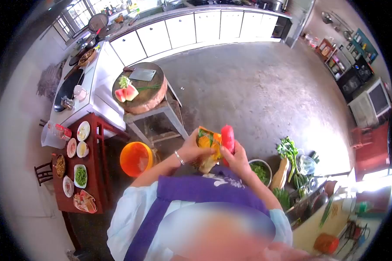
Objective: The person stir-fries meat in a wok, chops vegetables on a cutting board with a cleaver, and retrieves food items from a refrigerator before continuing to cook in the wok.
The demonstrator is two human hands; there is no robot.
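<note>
In front of my apron, my left hand [190, 150] is closed on a yellow-orange packet [206, 138] with green print. My right hand [236, 157] is wrapped round the lower part of a long, rounded red object [227, 135], whose kind I cannot make out. The right thumb reaches the packet's edge, and the two things are side by side. Below the packet hangs something pale and crumpled, partly hidden by my fingers. An orange bucket [125, 153] stands to the left of my left forearm.
A round chopping block [151, 102] on a stand holds a cleaver [143, 74], watermelon pieces [127, 93] and chopped greens. Dishes of food crowd a red table [98, 163] at left. A bowl of greens [260, 170], celery [287, 150] and a pale gourd-like vegetable [280, 172] sit at right.
</note>
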